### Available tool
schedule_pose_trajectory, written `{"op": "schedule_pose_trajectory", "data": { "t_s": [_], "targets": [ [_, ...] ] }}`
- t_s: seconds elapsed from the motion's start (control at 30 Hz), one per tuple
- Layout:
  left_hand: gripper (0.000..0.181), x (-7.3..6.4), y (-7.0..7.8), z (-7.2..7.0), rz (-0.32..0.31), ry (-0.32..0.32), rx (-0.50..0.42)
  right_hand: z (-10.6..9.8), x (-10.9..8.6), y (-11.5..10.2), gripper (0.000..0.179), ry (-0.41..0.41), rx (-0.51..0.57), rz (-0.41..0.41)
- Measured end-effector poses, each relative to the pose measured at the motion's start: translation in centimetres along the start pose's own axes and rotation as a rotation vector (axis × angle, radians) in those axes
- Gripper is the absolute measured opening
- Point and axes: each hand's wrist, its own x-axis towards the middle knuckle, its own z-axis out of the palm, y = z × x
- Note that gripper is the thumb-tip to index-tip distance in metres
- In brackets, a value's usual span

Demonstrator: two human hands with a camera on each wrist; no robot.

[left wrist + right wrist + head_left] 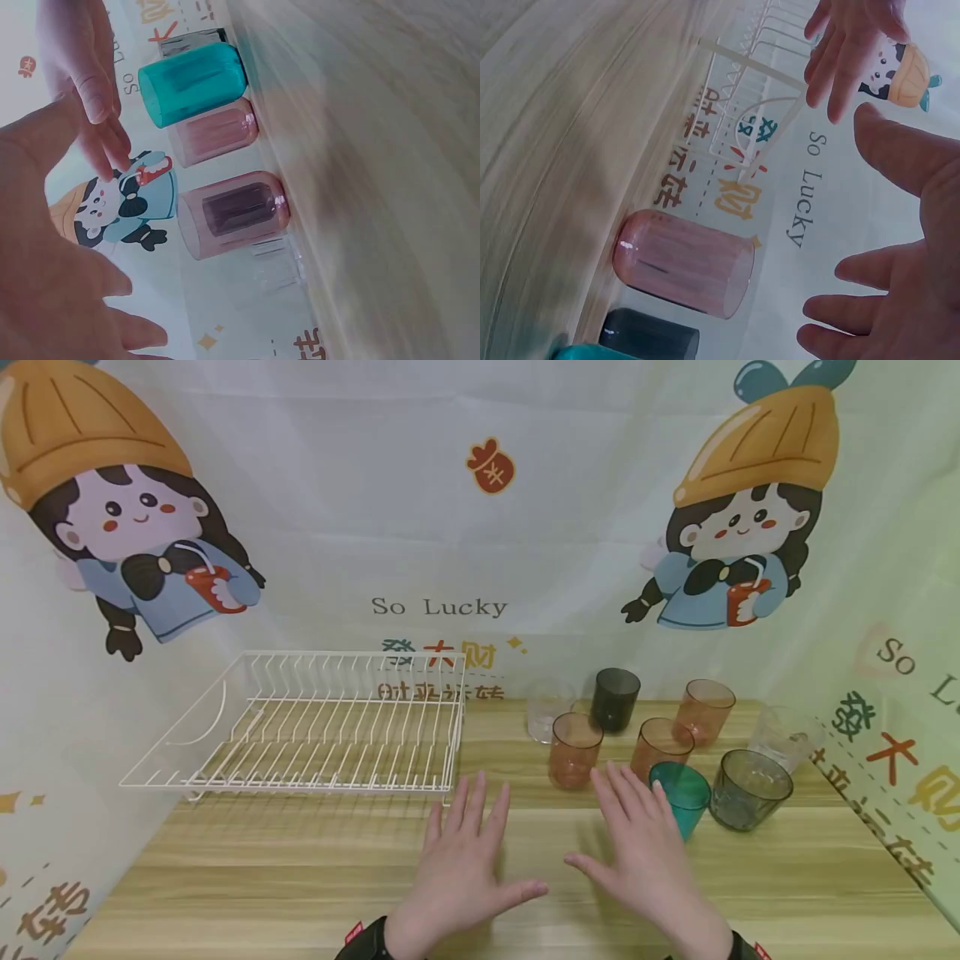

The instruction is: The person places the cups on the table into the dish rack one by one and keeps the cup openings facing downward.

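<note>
My left hand (461, 868) hovers over the table just in front of the dish rack's right end, fingers spread and straight, holding nothing. To its right, my right hand (645, 852) is also held out with straight fingers and holds nothing; in the head view it partly covers the teal glass (682, 793). Near its fingertips stand a pink glass (575, 756) and a second pink glass (660, 747). A smoky grey glass (750, 793) is right of the teal one. The white wire dish rack (337, 789) stands at the left with nothing in its slots.
Behind the front glasses are a clear glass (547, 714), a dark glass (615, 702), another pink glass (705, 714) and a clear glass (780, 739) at the right. A printed cloth (570, 568) hangs along the back and sides of the wooden table (262, 877).
</note>
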Motion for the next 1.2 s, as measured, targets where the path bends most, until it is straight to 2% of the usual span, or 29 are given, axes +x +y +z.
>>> {"op": "schedule_pose_trajectory", "data": {
  "t_s": [0.23,0.43,0.53,0.63,0.93,1.2],
  "targets": [
    [0.118,0.4,0.1,0.5,0.030,0.085,-0.013,-0.4,0.4,1.1,0.099,0.157,-0.002,-0.029],
    [0.122,0.6,-0.1,1.0,0.093,0.189,0.004,-0.8,0.7,2.2,0.092,0.273,-0.004,-0.024],
    [0.122,0.8,-0.2,1.1,0.117,0.257,-0.005,-0.9,0.8,2.7,0.088,0.297,-0.004,-0.004],
    [0.123,0.9,-0.2,1.2,0.125,0.294,-0.013,-0.9,0.8,3.1,0.087,0.299,-0.007,0.029],
    [0.125,0.8,-0.1,1.1,0.120,0.283,-0.005,-0.6,0.5,4.3,0.081,0.310,-0.048,0.066],
    [0.126,0.9,0.4,0.9,0.093,0.165,-0.011,-0.3,0.2,5.0,0.068,0.285,-0.073,0.090]
  ]
}}
